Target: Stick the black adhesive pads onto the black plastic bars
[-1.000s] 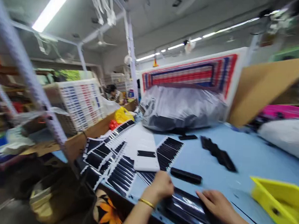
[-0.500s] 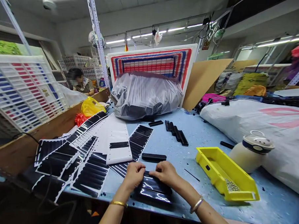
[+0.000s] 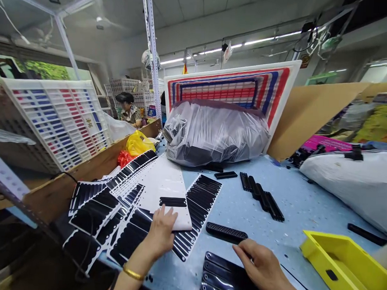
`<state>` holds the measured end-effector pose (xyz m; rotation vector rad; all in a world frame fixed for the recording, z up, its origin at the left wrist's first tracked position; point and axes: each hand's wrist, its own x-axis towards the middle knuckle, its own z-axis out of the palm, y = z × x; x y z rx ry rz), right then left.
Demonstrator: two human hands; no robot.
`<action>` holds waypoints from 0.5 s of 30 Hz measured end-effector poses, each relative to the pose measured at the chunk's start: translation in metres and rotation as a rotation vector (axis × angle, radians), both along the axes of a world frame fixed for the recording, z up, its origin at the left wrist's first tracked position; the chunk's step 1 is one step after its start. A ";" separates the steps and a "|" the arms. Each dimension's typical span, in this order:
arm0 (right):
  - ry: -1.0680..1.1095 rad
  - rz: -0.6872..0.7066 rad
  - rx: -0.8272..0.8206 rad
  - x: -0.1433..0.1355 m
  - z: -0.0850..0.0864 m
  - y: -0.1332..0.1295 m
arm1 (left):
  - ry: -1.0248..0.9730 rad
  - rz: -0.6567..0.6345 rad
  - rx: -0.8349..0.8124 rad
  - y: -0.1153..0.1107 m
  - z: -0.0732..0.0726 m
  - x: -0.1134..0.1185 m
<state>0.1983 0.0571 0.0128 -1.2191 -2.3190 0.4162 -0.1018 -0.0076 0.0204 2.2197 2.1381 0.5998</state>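
Observation:
My left hand [image 3: 160,234] lies flat on the near edge of a white backing sheet [image 3: 166,191] that carries a few black strips, its fingers spread. My right hand [image 3: 259,263] rests with loosely curled fingers on the blue table [image 3: 293,205], just beside a stack of glossy black oblong pieces [image 3: 221,276] and close to a single black mesh-textured piece [image 3: 225,232]. Neither hand holds anything. Several white sheets with rows of black adhesive strips [image 3: 119,218] fan out to the left of my left hand.
A yellow plastic bin [image 3: 345,267] sits at the right front. A row of black pieces [image 3: 262,199] lies mid-table. A grey plastic bag [image 3: 213,135], a striped panel [image 3: 234,87] and cardboard [image 3: 310,113] stand behind. A white sack [image 3: 348,184] lies right. A seated person [image 3: 130,110] works far left.
Both hands left the glossy black stack where they were pinching together. My left hand moved left onto the white sheet; my right hand drew back to the right of the stack.

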 end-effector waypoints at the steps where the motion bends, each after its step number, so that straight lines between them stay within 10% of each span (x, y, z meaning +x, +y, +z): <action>1: 0.020 0.036 0.044 -0.003 0.002 -0.002 | 0.065 0.019 -0.050 0.003 0.001 -0.011; 10: -0.025 0.368 0.365 -0.103 0.003 -0.017 | -0.011 -0.004 0.144 -0.023 -0.021 -0.005; 15: -0.280 0.487 0.217 -0.135 0.001 -0.015 | -0.451 0.126 0.308 -0.056 -0.035 -0.009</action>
